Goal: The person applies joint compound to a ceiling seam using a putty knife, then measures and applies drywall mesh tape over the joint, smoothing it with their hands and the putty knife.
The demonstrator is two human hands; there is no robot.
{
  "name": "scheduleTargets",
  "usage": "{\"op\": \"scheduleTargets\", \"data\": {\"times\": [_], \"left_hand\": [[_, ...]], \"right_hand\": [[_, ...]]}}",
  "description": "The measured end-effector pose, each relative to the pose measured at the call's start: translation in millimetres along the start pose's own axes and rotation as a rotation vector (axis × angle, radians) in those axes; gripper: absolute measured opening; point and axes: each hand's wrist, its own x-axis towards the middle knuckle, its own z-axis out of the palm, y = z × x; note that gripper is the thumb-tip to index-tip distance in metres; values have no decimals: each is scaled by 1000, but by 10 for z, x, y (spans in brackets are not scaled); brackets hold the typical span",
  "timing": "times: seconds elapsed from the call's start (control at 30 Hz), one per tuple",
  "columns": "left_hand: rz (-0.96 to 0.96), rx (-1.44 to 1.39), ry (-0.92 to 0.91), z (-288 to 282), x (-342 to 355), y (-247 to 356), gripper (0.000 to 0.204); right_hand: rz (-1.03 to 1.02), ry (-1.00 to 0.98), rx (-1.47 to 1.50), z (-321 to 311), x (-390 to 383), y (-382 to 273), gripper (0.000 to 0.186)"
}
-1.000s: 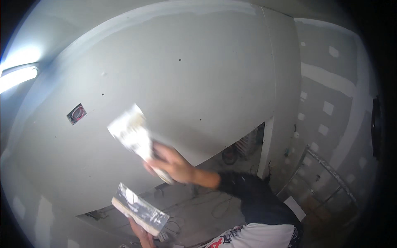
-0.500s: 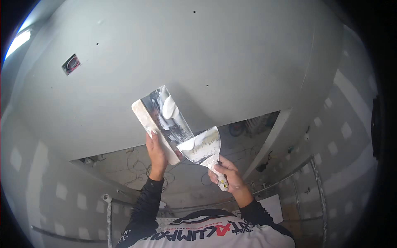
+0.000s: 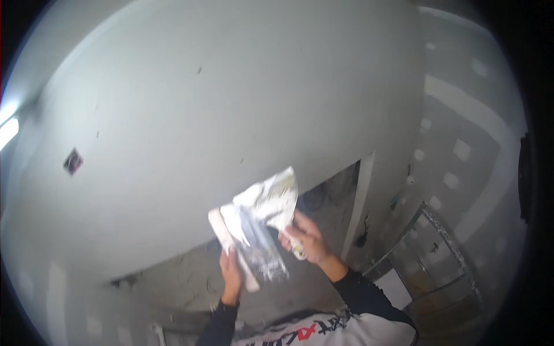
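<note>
Holding a wide rectangular pale-handled metal knife (image 3: 259, 248) and a white-smeared fan-shaped metal scraper (image 3: 272, 196) close together

Gripping the knife with the bare left hand (image 3: 232, 277) and the scraper with the bare right hand (image 3: 310, 239); facing a broad grey far wall (image 3: 161, 132) with a small dark square recess (image 3: 73, 162) at left

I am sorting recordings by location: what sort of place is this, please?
Probably a room under construction or renovation: white patches dot the grey right-hand wall, a small hole is uncovered, and the right hand holds a smeared scraper.
</note>
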Motion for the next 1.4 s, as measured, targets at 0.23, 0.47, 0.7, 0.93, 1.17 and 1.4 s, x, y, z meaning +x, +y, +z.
{"op": "scheduleTargets", "data": {"times": [0.23,0.47,0.7,0.93,1.17,1.4], "left_hand": [[-607,-755,-247,-607,246,119,51],[-621,-558,-272,-637,530,212,53],[-281,-398,-116,-357,911,459,50],[60,-137,-74,-45,1306,412,51],[245,-8,-30,133,1103,622,47],[207,126,-158,-109,948,659,51]], "right_hand": [[-627,-327,-1794,509,-167,263,71],[-526,-87,-1830,267,-308,196,70],[-648,499,-1359,-368,-377,10,42],[64,264,217,109,-545,119,41],[184,202,269,242,-240,199,39],[172,173,295,297,-89,-20,40]]}}
